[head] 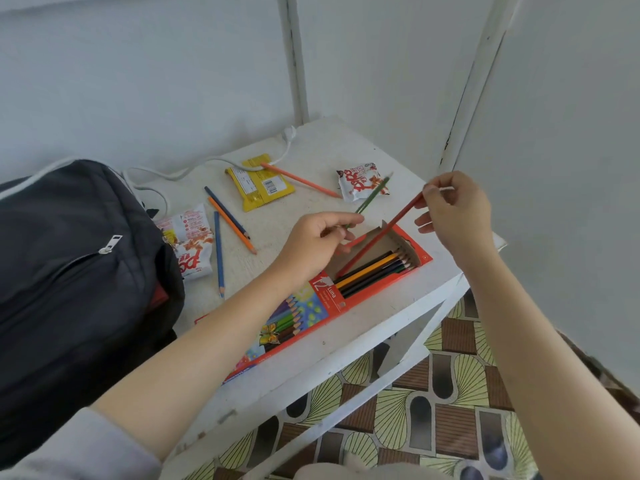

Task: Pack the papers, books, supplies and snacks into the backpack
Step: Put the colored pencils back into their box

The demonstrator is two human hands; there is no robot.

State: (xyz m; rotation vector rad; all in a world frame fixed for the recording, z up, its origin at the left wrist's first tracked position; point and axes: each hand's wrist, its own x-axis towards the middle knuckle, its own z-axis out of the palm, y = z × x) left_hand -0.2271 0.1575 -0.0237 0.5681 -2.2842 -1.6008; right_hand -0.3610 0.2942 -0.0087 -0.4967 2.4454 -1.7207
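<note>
Your forearms rise from the lower frame over the white wooden bench point(329, 147). At centre lies the red cardboard coloured-pencil box point(329, 296), its flap open, probably so the loose pencils can be boxed before packing. Your left grip point(313, 242), palm down, pinches a green pencil point(372, 197), held ready. Your right grip point(453, 209), raised at centre right, pinches a red pencil point(380, 235) by its top end, tip angled into the box. Beyond lie a blue pencil point(219, 258) and a yellow snack packet point(263, 183). The black fabric backpack point(69, 271) sits at left.
</note>
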